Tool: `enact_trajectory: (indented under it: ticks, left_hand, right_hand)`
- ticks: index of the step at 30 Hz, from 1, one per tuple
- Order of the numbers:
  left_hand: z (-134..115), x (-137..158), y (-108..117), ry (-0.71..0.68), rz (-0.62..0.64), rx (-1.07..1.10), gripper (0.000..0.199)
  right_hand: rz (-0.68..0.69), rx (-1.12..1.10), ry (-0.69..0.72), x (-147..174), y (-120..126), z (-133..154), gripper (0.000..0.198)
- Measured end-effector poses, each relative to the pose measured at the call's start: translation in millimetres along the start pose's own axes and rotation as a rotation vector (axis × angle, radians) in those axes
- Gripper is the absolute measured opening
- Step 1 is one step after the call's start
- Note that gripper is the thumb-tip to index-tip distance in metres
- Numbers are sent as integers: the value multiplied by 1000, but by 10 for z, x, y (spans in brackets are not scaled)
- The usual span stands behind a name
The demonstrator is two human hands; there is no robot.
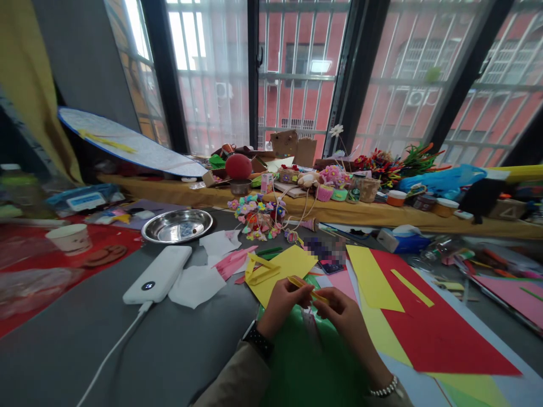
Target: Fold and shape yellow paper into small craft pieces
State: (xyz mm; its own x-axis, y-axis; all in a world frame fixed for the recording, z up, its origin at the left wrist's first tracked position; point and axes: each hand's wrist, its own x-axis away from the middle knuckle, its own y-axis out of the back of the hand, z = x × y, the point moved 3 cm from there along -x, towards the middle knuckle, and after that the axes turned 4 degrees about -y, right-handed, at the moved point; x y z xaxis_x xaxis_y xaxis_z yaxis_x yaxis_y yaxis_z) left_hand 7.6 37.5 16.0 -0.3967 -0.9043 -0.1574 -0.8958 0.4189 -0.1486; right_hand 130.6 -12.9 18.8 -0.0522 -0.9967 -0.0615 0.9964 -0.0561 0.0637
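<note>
Between my two hands, above the green surface (318, 367), is a narrow yellow paper strip (314, 295). My left hand (285, 299) pinches its left part, fingers closed, with a dark watch band on the wrist. The fingers of my right hand (339, 310) grip the right end, and a beaded bracelet circles that wrist. Just beyond my left hand lies a yellow paper sheet (292, 265) with a folded yellow paper shape (261, 270) on its left part. A small clear item (311, 328) under my hands is too blurred to name.
On the right lie a red paper sheet (445, 322), a yellow sheet (373, 277) and a loose yellow strip (412, 287). A white power bank (159, 274) with a cable, white tissue (197, 287) and a metal dish (177, 216) are on the left. Crafts crowd the window ledge (339, 212).
</note>
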Motion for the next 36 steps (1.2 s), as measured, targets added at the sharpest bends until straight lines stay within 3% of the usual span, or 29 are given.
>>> enact_trajectory:
  ticks: [4,9,18,26,36]
  left_hand:
    - [6,-1,-2,29,33,51,26]
    - [6,-6,12,-27,56,-17,24]
    - [-34,-3,18,-73,-23,-53,25]
    - [-27,24,-55,-35,143,-14,28]
    - [12,11,-32,-87,122,-39,24]
  right_hand:
    - [-61,150,72,24,8,25,26]
    - [-37,144,59,4,12,-25,28]
    - [-65,106,36,-7,10,-38,31]
    - [-64,164,42,15,4,12,34]
    - [-85,184,88,5,-15,-11,29]
